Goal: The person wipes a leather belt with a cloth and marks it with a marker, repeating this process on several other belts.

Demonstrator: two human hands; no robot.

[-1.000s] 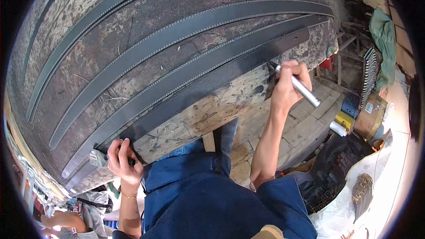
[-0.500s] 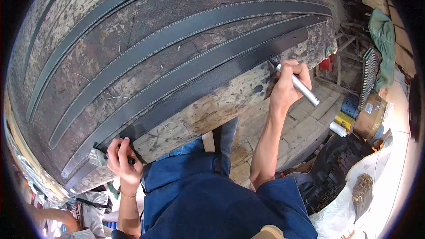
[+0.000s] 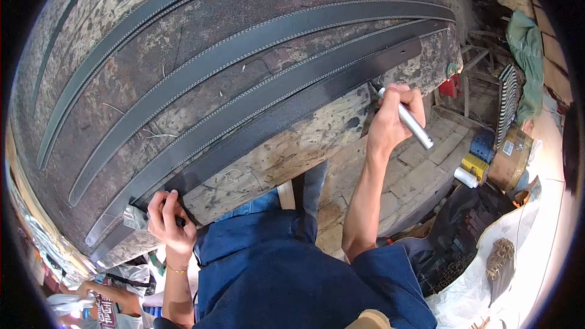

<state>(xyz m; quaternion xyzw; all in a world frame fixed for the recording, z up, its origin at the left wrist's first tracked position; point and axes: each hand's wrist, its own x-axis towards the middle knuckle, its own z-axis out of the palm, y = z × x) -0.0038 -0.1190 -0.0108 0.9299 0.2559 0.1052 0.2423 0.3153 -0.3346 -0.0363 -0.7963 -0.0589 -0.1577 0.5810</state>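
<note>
My right hand (image 3: 396, 116) grips a silver marker pen (image 3: 415, 127), its dark tip against the lower edge of a plain black leather strap (image 3: 292, 116). That strap lies along the near edge of the worktable (image 3: 262, 164). At the strap's left end is my left hand (image 3: 172, 222), fingers curled. A small dark piece shows inside it, too hidden to name. Beside those fingers sits a crumpled grey lump (image 3: 134, 217). Just beyond the plain strap lies a black belt strap with white stitching (image 3: 244, 97), and another stitched strap (image 3: 262, 29) runs farther back.
More straps (image 3: 122, 24) lie toward the far side of the stained table. On the right stand a cardboard box (image 3: 510, 157), a yellow box (image 3: 474, 167), a white spool (image 3: 466, 177) and a green cloth (image 3: 525, 67). Another person's arm (image 3: 113, 295) shows at lower left.
My right hand and the marker have shifted slightly left along the strap's edge. My left hand stays in place. At lower left, the other person's arm has moved and more of their shirt shows.
</note>
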